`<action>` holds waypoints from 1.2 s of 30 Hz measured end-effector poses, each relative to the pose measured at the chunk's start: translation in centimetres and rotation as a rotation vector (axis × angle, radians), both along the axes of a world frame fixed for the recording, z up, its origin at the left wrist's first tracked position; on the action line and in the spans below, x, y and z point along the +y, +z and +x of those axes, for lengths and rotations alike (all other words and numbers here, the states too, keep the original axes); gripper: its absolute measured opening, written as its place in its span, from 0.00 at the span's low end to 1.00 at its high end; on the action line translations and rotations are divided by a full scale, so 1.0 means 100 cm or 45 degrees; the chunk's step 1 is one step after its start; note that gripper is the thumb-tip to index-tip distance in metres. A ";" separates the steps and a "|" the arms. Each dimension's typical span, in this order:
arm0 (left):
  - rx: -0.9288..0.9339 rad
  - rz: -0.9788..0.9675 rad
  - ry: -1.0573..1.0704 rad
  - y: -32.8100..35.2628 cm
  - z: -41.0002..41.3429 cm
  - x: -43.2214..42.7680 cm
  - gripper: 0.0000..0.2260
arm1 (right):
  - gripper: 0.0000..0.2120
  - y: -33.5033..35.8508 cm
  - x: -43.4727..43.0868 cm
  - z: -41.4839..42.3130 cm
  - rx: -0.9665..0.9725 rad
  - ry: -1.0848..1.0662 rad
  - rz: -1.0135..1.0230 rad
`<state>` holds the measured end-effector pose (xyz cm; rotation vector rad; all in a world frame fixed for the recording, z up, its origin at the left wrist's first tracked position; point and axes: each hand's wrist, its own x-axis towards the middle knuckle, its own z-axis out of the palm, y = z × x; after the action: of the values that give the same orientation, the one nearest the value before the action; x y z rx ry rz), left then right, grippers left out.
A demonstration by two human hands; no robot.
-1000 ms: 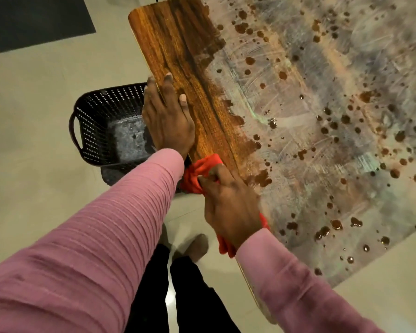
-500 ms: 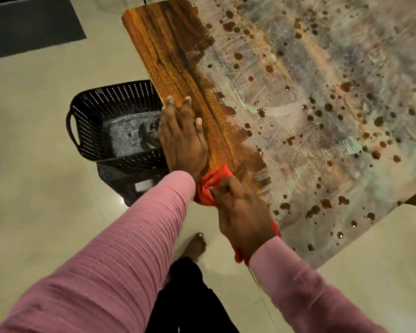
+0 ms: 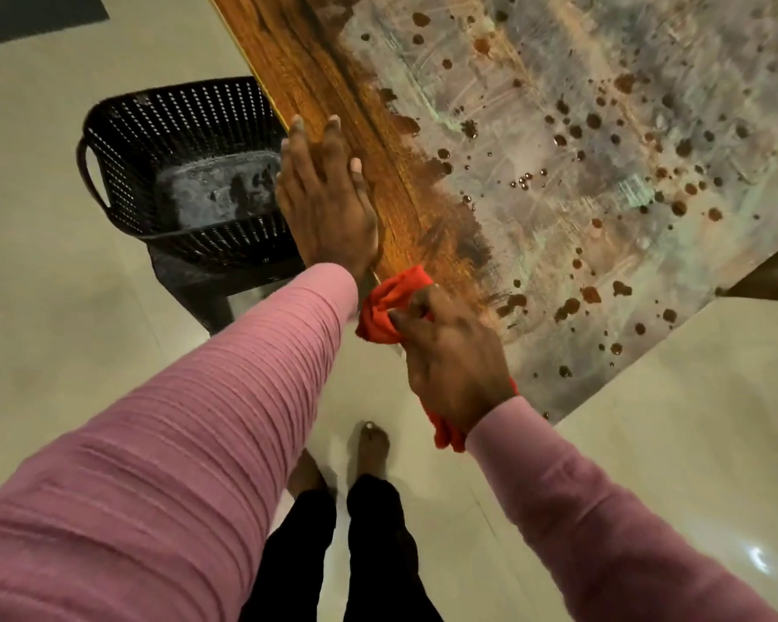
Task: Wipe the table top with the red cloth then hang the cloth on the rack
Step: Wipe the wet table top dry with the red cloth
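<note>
The wooden table top (image 3: 558,181) runs from top centre to the right; a clean brown strip lies along its left edge, while the remainder is smeared grey-white with dark brown spots. My right hand (image 3: 454,361) grips the bunched red cloth (image 3: 389,307) at the near left edge of the table, and a tail of cloth hangs below my wrist. My left hand (image 3: 329,204) lies flat, fingers together, on the clean strip at the table's edge, just beyond the cloth. No rack is in view.
A black perforated plastic basket (image 3: 162,127) sits on a dark stool (image 3: 207,289) left of the table, close to my left hand. Pale tiled floor (image 3: 64,352) surrounds everything. My bare feet (image 3: 371,446) stand just below the table edge. A dark mat (image 3: 37,15) lies top left.
Both hands have slid together along the table's left edge toward its near end, the cloth staying under my right hand. The clean brown strip reaches further along the edge.
</note>
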<state>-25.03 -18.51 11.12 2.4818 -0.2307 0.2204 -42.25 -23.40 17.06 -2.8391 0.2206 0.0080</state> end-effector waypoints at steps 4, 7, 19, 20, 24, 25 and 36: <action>-0.012 0.011 0.011 -0.001 0.001 0.000 0.21 | 0.16 0.003 -0.044 0.002 -0.001 -0.228 -0.054; -0.061 0.029 -0.003 0.000 -0.001 -0.002 0.22 | 0.17 -0.002 -0.060 0.006 -0.024 -0.434 -0.078; -0.046 0.101 -0.063 0.001 -0.056 -0.009 0.22 | 0.19 0.003 -0.080 -0.057 -0.014 -0.185 -0.043; -0.055 0.087 -0.046 0.000 -0.060 -0.010 0.21 | 0.18 0.002 -0.090 -0.057 -0.015 -0.308 -0.070; -0.070 0.073 -0.001 -0.001 -0.062 -0.012 0.21 | 0.14 0.002 -0.055 -0.067 -0.049 -0.227 -0.025; -0.079 0.097 0.005 -0.001 -0.062 -0.012 0.21 | 0.12 0.001 -0.040 -0.075 -0.060 -0.107 0.006; -0.073 0.127 0.081 -0.003 -0.073 -0.012 0.22 | 0.16 0.002 -0.094 -0.101 -0.020 -0.349 -0.041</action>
<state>-32.36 -19.73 10.85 2.5866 -0.1912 0.3135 -52.32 -32.79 17.23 -2.8141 0.6086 -0.0758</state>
